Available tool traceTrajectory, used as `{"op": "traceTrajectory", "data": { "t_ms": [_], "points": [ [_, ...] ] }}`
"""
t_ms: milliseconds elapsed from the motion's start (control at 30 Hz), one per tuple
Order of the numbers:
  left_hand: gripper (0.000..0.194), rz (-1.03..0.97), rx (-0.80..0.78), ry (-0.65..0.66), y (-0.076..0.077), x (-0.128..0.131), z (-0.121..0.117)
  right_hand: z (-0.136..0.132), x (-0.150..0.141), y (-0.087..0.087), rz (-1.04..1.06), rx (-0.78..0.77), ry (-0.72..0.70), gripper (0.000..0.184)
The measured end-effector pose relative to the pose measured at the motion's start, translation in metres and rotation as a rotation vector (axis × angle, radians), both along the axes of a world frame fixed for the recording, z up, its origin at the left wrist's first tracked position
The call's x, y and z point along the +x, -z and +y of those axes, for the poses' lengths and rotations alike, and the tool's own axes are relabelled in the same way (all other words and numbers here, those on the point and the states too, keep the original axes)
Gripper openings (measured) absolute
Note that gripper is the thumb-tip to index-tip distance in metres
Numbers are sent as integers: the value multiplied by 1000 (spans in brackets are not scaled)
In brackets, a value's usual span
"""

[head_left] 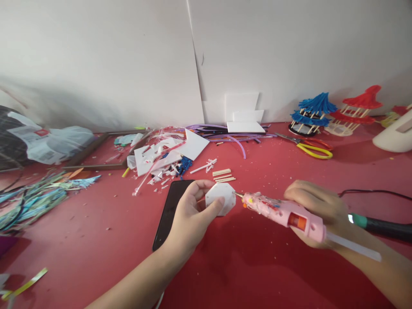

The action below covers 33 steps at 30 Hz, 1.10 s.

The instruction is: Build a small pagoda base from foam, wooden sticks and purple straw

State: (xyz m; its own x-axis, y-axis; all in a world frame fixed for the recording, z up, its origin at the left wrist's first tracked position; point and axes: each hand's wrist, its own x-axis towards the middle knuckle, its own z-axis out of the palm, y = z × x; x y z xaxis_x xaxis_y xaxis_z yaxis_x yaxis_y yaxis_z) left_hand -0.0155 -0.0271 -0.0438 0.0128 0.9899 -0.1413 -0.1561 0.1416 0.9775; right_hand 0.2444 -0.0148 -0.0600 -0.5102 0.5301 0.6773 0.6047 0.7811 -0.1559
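Between thumb and fingers, my left hand (196, 210) pinches a small white many-sided foam board piece (222, 195). My right hand (312, 201) is wrapped round a pink hot glue gun (283, 212), its handle hidden by the fingers. The gun's metal nozzle touches or nearly touches the right edge of the white piece. A clear glue stick (354, 246) sticks out of the gun's back end. Short wooden sticks (222, 174) lie just beyond my left hand. Partly under that hand is a black phone (170, 206).
Scissors (309, 143) with red and yellow handles lie back right, before a blue-roofed model (313, 113) and a red-roofed model (357, 109). White scraps (161, 161) and purple strips (231, 138) lie along the back. A green-and-black tool (373, 225) is at right.
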Motion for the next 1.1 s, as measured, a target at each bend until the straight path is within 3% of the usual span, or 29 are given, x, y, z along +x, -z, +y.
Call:
{"op": "traceTrajectory", "data": {
  "t_ms": [200, 333, 467, 600, 733, 833, 967, 1100],
  "points": [
    [27, 33, 4, 5, -1, -1, -1, 0, 2, 3, -10, 34, 14, 13],
    [26, 66, 15, 15, -1, -1, -2, 6, 6, 2, -75, 57, 186, 18],
    [23, 67, 38, -9, 0, -2, 0, 22, 21, 5, -224, -104, 406, 23],
    [16, 105, 44, 27, 1, -3, 1, 39, 47, 17, -426, -212, 463, 42],
    [22, 102, 7, 56, 2, -3, 0, 41, 50, 18, -417, -159, 545, 45],
    [22, 108, -13, 94, 3, -2, -2, 30, 24, 8, -311, -76, 463, 33],
    [22, 119, -24, 132, 2, -1, -3, 10, -19, 2, -332, -145, 190, 25],
    [20, 161, -11, 118, -1, 1, -3, 0, -34, 7, -376, -209, -30, 26]
  ]
}}
